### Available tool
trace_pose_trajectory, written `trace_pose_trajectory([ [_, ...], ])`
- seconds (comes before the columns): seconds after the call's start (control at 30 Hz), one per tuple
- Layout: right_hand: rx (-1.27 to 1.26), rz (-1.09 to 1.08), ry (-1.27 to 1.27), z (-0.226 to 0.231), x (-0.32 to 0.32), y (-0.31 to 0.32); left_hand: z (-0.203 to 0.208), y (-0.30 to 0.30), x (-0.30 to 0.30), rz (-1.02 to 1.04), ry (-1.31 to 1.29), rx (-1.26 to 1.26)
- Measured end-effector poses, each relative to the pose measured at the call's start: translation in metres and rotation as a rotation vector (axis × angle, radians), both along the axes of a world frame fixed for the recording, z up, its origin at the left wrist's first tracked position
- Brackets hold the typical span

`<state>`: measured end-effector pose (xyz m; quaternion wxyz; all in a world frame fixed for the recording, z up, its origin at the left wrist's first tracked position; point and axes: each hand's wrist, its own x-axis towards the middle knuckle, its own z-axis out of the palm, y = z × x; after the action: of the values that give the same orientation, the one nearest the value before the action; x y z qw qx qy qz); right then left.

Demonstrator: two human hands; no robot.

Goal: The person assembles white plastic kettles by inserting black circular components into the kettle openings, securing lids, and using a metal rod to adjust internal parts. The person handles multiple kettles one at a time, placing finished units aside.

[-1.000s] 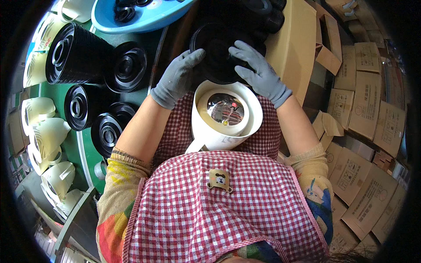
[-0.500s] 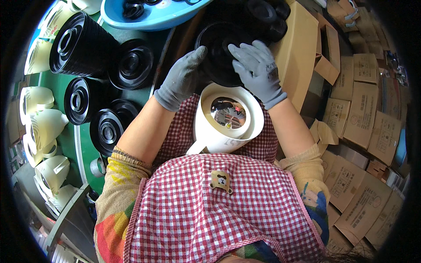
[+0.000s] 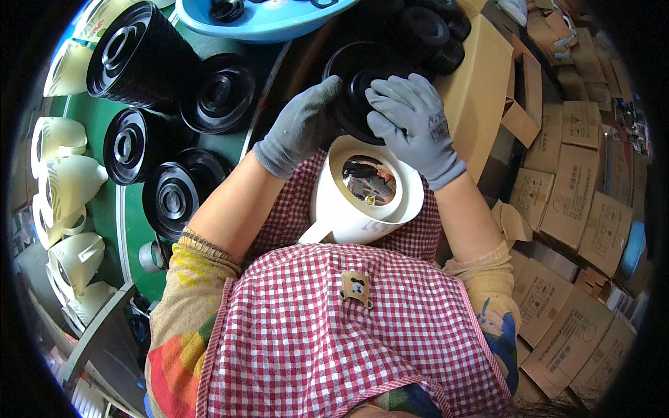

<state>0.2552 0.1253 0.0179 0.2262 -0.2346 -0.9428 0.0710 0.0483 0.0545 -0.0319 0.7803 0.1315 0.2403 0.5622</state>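
Note:
A black round plastic base (image 3: 348, 104) with raised rings is held tilted between my gloved hands. My left hand (image 3: 298, 127) grips its left edge, with the fingers partly hidden behind the edge. My right hand (image 3: 412, 124) lies over its right side, fingers bent and close together against the raised centre. Just below, a white plastic jug-like housing (image 3: 333, 207) rests on my lap, its opening facing up and its handle toward my lower left. Inside sits a shiny mirror-like metal liner (image 3: 369, 180). The base overlaps the far rim from this view; contact cannot be made out.
On the green table at left stand a tall stack of black bases (image 3: 143, 59), more black bases (image 3: 171, 198) and a row of cream-white jugs (image 3: 66, 184). A blue basin (image 3: 268, 26) holds black parts. Cardboard boxes (image 3: 571, 188) pile up at right, near an open carton (image 3: 470, 90).
My right hand has slid slightly down and its fingers have drawn together over the base. The left hand keeps its grip. The whole view has shifted a little.

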Motion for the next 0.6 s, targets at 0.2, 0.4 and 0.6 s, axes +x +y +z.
trace_pose_trajectory([
  [0.2, 0.087, 0.016, 0.218, 0.028, 0.001, -0.002, -0.002, -0.017, -0.031, 0.099, 0.204, 0.177],
  [0.4, -0.65, -0.213, 0.294, -0.018, 0.054, -0.02, 0.01, -0.068, -0.136, 0.267, 0.674, -0.068],
  [0.6, -1.151, -0.304, 0.484, -0.056, 0.057, -0.043, 0.008, -0.095, -0.21, 0.46, 1.862, -0.198],
])
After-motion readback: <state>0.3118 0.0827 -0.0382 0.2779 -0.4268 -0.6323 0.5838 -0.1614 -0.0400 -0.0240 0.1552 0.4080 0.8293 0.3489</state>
